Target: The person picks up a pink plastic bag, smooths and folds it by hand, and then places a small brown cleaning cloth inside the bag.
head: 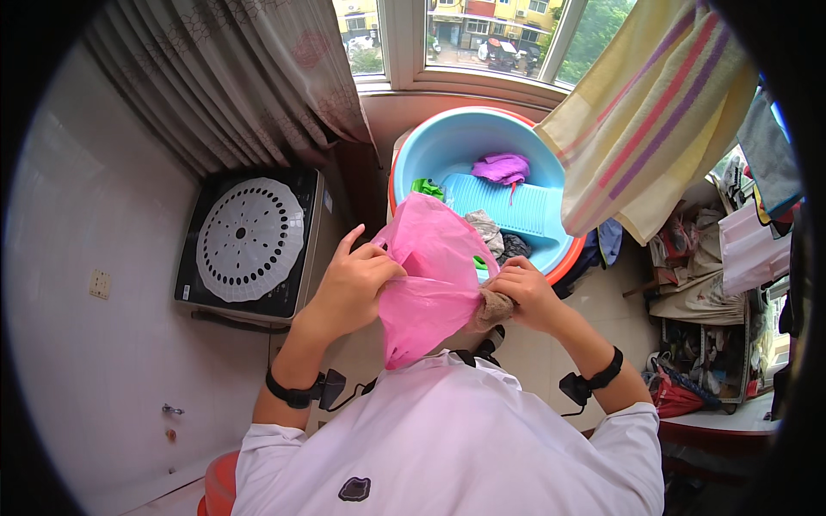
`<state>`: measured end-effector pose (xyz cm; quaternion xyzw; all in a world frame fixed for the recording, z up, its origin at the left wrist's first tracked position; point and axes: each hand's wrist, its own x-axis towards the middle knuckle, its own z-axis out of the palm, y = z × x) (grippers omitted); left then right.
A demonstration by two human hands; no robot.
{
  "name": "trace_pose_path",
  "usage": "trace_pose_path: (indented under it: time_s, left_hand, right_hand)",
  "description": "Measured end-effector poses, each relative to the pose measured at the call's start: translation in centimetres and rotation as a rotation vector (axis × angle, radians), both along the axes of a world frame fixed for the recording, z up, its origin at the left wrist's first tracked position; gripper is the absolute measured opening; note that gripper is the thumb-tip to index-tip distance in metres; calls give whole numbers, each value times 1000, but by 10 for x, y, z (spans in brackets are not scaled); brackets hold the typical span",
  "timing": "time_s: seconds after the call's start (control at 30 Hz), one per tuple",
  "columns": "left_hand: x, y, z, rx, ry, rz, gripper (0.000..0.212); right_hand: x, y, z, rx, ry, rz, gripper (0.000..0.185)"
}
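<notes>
Between my hands hangs a pink plastic bag (429, 297), its mouth spread apart. My left hand (361, 284) pinches the bag's left edge. My right hand (526, 293) grips the right edge together with a bunched brown cloth (492, 311), which hangs beside the bag. Whether anything lies inside the bag cannot be told. Just beyond it stands a light blue basin (419, 138) with a ribbed washboard (503, 205) in it. The basin also holds a purple cloth or bag (502, 169), a green plastic bag (427, 188), a grey cloth (484, 231) and a dark bundle (515, 248).
A top-loading washing machine (248, 238) stands at the left, below a grey curtain (258, 84). A striped towel (652, 129) hangs at the right over the basin's side. Loaded shelves (703, 342) line the right. Behind me at the lower left is a red tub (221, 480).
</notes>
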<state>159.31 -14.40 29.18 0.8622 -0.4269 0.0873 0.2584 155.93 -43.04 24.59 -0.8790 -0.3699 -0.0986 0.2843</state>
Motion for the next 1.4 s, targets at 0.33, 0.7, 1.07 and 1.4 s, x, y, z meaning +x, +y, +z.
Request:
trace_pose_path:
  time_s: [0.33,0.7,1.07,1.4]
  left_hand:
    - [-23,-32,4,11,37,-70,27]
    - [-19,-15,23,-108,-30,-274,13]
    - [-11,15,25,-175,-63,-154,14]
    - [-3,25,20,-187,-47,-77,11]
  right_hand:
    - [-6,43,19,-28,-138,7,30]
    - [-11,69,25,209,72,183,28]
    - [0,56,15,257,199,230,26]
    - [11,26,7,130,170,109,31]
